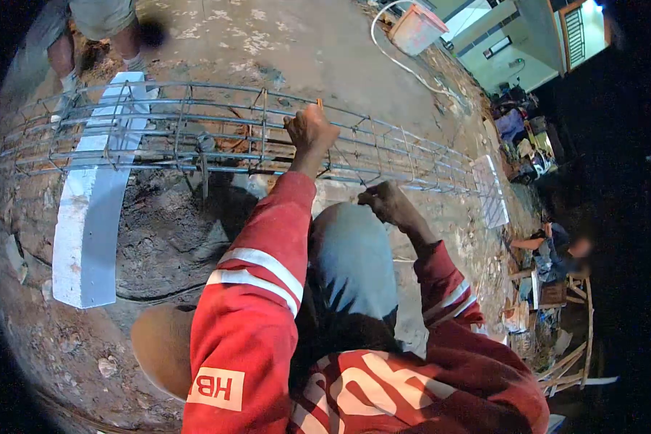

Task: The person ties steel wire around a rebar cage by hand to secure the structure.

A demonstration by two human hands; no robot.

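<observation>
A long cage of steel rebar [264,134] with square stirrups runs across the view in front of me. My left hand [311,132] is closed in a fist over its upper bars. A small orange tip [319,103] sticks up out of that fist; the rest of it is hidden. Close to the cage's near bar, my right hand [392,205] has its fingers curled together, and whatever is between them cannot be made out. A thin slanting bar or wire shows between the two hands. My bent knee [354,253] is just below them.
A white block [87,231] lies under the cage's left end, another pale block [490,192] under its right. A person's legs [126,40] stand at the far left. A bucket [417,29] and hose are at the back; timber and clutter [550,289] lie right.
</observation>
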